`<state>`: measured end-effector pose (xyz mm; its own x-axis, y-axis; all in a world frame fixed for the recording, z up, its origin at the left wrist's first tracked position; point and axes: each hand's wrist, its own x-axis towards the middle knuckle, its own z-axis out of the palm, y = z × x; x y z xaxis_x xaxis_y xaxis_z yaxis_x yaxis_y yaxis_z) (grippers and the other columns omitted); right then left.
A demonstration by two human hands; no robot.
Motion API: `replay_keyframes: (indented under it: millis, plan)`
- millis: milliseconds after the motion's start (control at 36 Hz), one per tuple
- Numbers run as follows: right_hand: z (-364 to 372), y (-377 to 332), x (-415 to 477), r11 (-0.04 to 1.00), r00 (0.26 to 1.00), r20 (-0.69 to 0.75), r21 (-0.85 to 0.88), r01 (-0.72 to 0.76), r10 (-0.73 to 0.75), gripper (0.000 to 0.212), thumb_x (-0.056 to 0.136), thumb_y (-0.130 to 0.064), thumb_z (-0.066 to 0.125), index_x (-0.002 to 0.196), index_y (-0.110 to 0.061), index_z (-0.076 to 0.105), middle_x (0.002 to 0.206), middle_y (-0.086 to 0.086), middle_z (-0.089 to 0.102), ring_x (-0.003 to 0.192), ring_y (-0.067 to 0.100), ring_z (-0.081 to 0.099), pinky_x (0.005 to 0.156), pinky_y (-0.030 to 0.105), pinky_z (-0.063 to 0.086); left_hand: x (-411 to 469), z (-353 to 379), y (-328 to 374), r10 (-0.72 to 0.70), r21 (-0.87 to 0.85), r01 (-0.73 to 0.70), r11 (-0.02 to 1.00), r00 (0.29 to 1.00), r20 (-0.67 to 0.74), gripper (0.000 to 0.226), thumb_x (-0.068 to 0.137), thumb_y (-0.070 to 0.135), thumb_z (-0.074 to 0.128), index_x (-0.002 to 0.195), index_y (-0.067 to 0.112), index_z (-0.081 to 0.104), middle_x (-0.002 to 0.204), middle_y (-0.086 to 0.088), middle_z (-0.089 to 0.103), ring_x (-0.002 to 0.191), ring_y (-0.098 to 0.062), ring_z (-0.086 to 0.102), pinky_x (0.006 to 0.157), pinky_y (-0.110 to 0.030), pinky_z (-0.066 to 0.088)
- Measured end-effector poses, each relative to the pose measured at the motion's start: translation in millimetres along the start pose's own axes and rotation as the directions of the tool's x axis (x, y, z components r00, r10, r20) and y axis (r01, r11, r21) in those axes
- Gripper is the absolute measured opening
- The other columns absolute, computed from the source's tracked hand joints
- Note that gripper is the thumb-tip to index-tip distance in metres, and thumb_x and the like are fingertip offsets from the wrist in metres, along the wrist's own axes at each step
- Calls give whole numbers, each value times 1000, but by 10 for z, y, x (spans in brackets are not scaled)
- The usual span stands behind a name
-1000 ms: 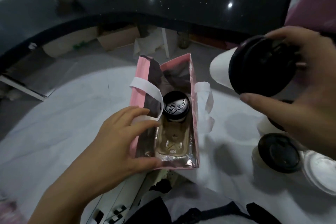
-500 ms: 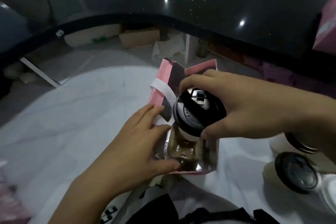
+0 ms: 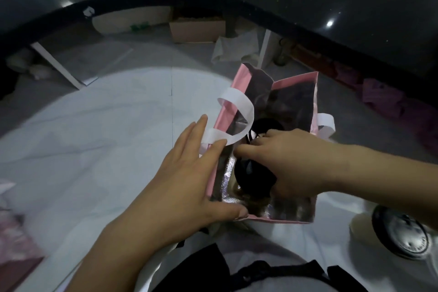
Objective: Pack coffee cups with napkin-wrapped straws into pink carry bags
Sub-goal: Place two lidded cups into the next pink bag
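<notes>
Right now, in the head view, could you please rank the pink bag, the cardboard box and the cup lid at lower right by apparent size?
1. pink bag
2. cup lid
3. cardboard box
The lid barely outsizes the box and is far nearer the camera, so their real order is unsure.

Carry bag (image 3: 292, 210) stands on the table (image 3: 106, 137), one cup (image 3: 253, 178) inside, second cup (image 3: 400, 232) at its right.

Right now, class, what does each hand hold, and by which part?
The right hand grips a coffee cup by its black lid, inside the pink bag. The left hand grips nothing; it presses the bag's left wall.
</notes>
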<state>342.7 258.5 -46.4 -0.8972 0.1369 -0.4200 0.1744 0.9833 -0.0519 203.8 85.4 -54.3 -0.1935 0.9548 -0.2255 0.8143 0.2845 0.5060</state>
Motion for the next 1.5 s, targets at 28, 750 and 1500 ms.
replay_keyframes:
  millis: [28,750,1500]
  plan:
    - [47,-11,22,1000,1000,-7,-12,4,-4,79,74,-38,71,139,-38,26,120,-4,57,104,25,55,75,37,50,-3,6,-7,-3,-19,3,1000,1000,0,105,51,91,49,131,65,-14,147,34,-41,140,8,-31,112,-25,3]
    - [403,-33,220,998,999,8,-22,50,-50,66,85,-29,68,143,-29,37,128,-1,53,106,25,54,86,35,47,112,162,-165,66,-305,-60,950,998,8,114,59,86,61,150,62,-4,145,43,-40,137,18,-15,109,-27,25]
    - [50,-418,-992,487,263,-444,864,-127,857,28,87,-30,68,115,-31,70,125,-21,66,128,1,54,106,33,44,622,-291,59,506,-66,-502,863,852,133,93,66,91,38,141,70,-13,151,35,-38,141,3,-37,112,-28,-8]
